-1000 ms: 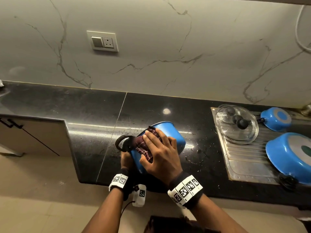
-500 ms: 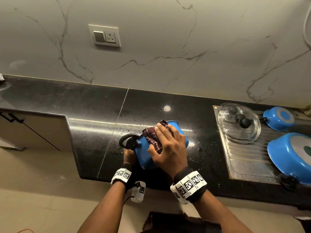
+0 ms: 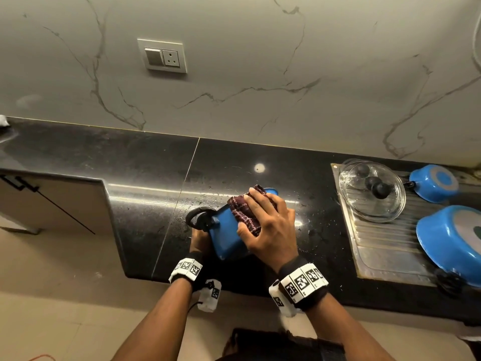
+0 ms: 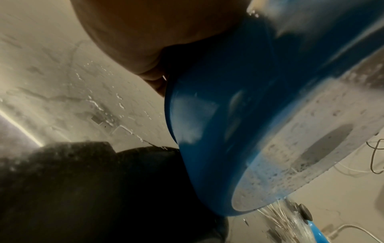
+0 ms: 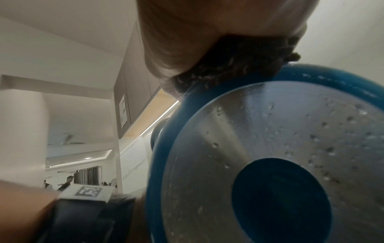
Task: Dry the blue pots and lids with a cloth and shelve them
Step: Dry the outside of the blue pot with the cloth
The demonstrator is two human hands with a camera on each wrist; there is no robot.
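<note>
I hold a blue pot [image 3: 225, 231] tilted over the black counter [image 3: 145, 178], its black loop handle [image 3: 199, 217] pointing left. My left hand [image 3: 199, 241] grips it from below near the handle, mostly hidden by the pot; its palm [image 4: 166, 32] lies against the blue wall [image 4: 228, 115]. My right hand [image 3: 268, 225] lies over the top of the pot and holds a maroon checked cloth [image 3: 244, 212] against its wall. In the right wrist view the cloth [image 5: 239, 62] is bunched under my palm, above the wet steel base [image 5: 270, 131].
On the steel draining board [image 3: 385, 246] at the right lie glass lids [image 3: 372, 191], a small upturned blue pot [image 3: 434, 183] and a large upturned blue pot [image 3: 453, 243]. Water drops dot the counter. A wall socket [image 3: 165, 56] sits above; a cabinet door [image 3: 52, 201] is at the left.
My right hand slid the cloth along the pot's wall away from me toward the far rim. The pot tipped further, so its opening is now hidden.
</note>
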